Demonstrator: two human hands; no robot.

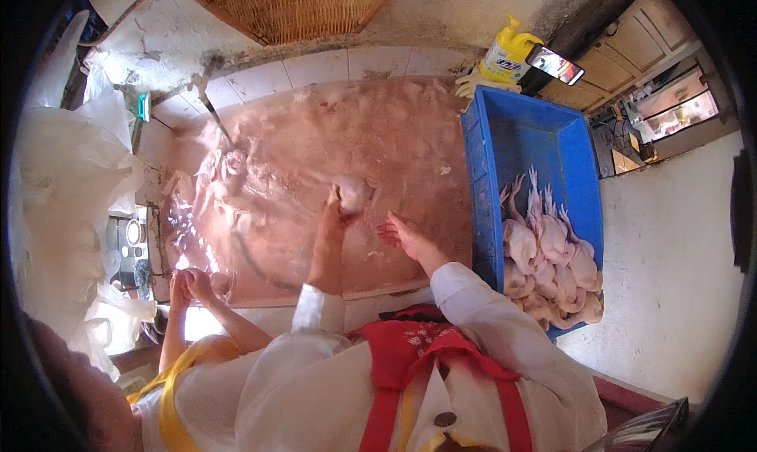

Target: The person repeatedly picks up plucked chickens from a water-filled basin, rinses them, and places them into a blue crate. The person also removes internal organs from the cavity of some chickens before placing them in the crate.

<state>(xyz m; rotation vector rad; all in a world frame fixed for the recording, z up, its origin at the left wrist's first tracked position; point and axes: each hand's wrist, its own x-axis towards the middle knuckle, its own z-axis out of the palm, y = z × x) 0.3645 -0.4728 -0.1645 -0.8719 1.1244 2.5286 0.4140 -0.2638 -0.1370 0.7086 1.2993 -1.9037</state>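
Note:
A pale plucked bird carcass [355, 193] sits at the surface of the cloudy pinkish water, and my left hand [336, 206] grips it from its left side. To the right of it, my right hand [402, 236] is held over the water with its fingers apart and nothing in them. The water fills a wide tiled basin [319, 70] in front of me. More plucked carcasses [227, 177] lie half submerged at the basin's left end. In the blue plastic crate [480, 156] on my right, several plucked birds [550, 245] are heaped, feet pointing away from me.
A co-worker's hands [192, 286] are together at the basin's near left corner. A hose [216, 118] runs from a tap [201, 82] into the water. Behind the crate stand a yellow jug [505, 55] and a phone [556, 64]. Translucent plastic bags [71, 197] hang at the left.

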